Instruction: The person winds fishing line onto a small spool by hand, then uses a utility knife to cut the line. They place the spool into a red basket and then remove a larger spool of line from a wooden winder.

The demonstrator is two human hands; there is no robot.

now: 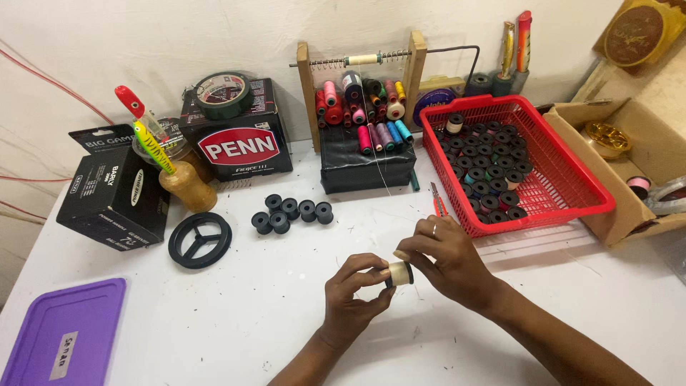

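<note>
Left hand (354, 289) and right hand (446, 261) both pinched on one spool (400, 273), raised just above the desk (236, 314) near its front edge. Spool between the two hands, axis running left to right, pale thread wound on it. Loose black bobbins (291, 212) toward the middle, red basket (572, 193) of more at the right edge, thread rack (361, 93) against the back wall.

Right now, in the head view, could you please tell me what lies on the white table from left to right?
Purple lid → black box → black three-spoke wheel → loose black spools → left hand → cream-wound spool → right hand → red basket → cardboard box.
</note>
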